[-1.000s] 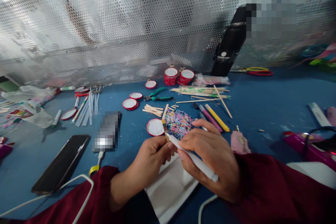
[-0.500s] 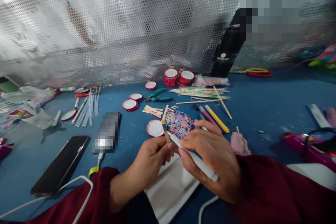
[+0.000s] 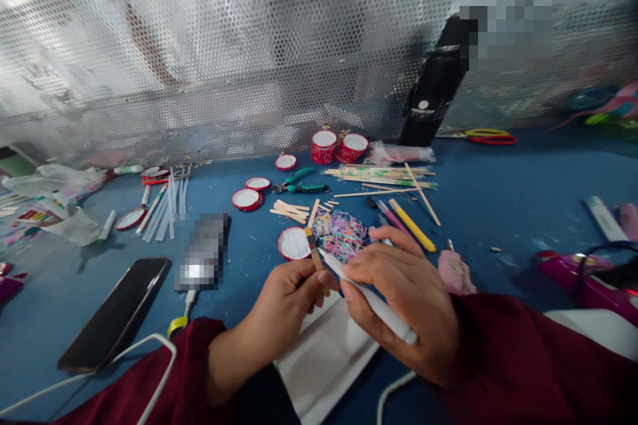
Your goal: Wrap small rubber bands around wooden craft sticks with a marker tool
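Observation:
My left hand (image 3: pixel 286 295) pinches a short wooden craft stick (image 3: pixel 314 251) that points up and away from me. My right hand (image 3: pixel 403 299) is closed round a white pen-shaped tool (image 3: pixel 371 299), and the tool's tip touches the stick near my left fingertips. Both hands hover above a white sheet (image 3: pixel 323 358) at the near edge of the blue table (image 3: pixel 498 206). Just beyond them lie a heap of small coloured rubber bands (image 3: pixel 339 234) and a red-rimmed lid (image 3: pixel 293 243).
More red lids (image 3: pixel 248 198), red tins (image 3: pixel 325 145), loose wooden sticks (image 3: pixel 292 210), green pliers (image 3: pixel 300 181), coloured pens (image 3: pixel 411 224), clear glue sticks (image 3: pixel 167 206), a black phone (image 3: pixel 115 312) with white cable, a pink tool (image 3: pixel 583 279), and a black bottle (image 3: pixel 436 89) by the perforated metal screen.
The craft stick has risen slightly in my left fingers and shows more of its length. Both hands stay in nearly the same place.

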Demonstrator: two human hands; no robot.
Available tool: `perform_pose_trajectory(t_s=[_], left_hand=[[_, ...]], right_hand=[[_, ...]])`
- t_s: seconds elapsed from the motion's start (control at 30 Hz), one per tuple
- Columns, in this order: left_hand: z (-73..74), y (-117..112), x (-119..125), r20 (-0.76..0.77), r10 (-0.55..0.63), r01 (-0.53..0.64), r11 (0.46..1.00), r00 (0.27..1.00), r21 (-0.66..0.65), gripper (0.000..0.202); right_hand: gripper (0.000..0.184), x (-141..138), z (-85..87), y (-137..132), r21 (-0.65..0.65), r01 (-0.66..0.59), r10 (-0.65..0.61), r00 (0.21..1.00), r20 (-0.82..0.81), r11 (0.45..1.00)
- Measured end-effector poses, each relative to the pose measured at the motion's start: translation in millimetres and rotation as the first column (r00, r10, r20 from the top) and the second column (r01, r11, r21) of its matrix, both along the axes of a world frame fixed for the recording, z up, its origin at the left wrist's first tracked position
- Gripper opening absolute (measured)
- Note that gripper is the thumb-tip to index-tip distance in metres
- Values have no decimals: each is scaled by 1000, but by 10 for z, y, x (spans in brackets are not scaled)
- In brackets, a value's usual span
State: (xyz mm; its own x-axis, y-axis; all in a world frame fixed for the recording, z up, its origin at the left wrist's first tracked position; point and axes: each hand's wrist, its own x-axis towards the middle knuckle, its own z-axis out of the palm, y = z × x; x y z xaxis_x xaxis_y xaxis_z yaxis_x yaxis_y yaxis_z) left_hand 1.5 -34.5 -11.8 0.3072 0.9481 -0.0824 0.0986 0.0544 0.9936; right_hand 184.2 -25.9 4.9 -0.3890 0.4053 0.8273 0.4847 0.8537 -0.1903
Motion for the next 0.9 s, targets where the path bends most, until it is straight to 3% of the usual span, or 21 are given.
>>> perform_pose_trajectory(t_s=[0.9], left_hand=[[-10,-8,-1,13,18,-18,1000,1000,-6,40]], right_hand=[[8,12,-10,-1,-29,-32,34,998,60,999]])
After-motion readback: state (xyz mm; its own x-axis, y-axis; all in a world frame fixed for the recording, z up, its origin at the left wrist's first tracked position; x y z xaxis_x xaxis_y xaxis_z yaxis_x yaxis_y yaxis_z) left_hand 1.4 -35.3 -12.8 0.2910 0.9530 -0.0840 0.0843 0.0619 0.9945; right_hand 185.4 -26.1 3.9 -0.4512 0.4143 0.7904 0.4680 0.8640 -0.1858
